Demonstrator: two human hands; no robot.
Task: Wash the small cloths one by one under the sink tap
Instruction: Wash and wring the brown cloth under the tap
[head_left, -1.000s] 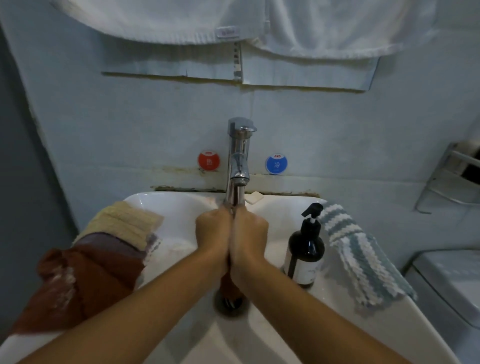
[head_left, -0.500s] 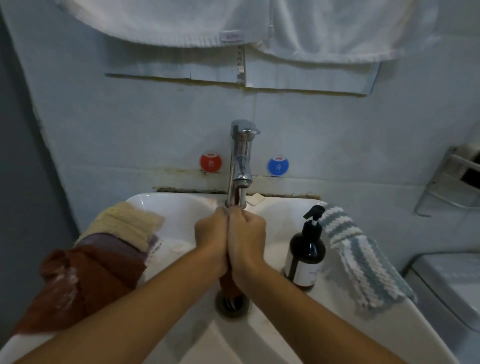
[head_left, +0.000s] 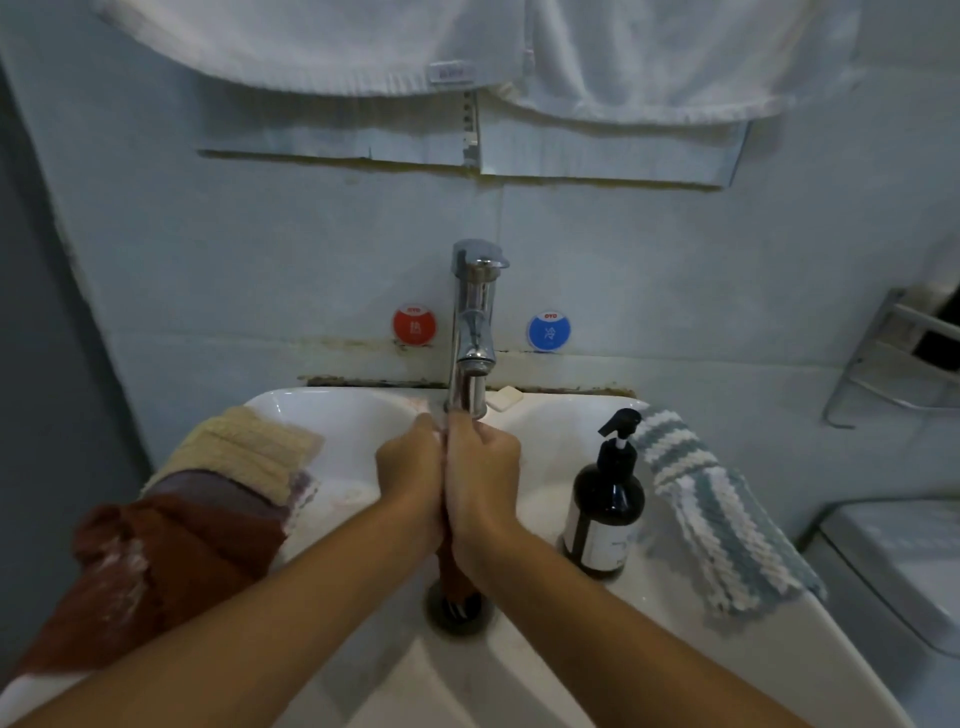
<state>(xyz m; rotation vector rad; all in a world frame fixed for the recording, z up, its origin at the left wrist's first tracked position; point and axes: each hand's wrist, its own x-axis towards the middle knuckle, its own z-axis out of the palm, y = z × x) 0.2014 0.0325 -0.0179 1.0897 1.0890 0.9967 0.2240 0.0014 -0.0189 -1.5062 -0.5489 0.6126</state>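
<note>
Left hand (head_left: 410, 467) and right hand (head_left: 485, 473) pressed together, both gripping wet rust-red cloth (head_left: 454, 577) beneath chrome tap (head_left: 470, 332) — stacked cloths (head_left: 208, 499) at nine o'clock.

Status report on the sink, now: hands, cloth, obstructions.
Left hand and right hand gripping red-brown cloth together under tap. Cloth hangs over drain. Nothing in the way.

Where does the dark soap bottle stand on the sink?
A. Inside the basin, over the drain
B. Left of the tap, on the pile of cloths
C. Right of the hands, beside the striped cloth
C: the soap bottle stands on the sink rim, between the right hand and the striped cloth.
</note>
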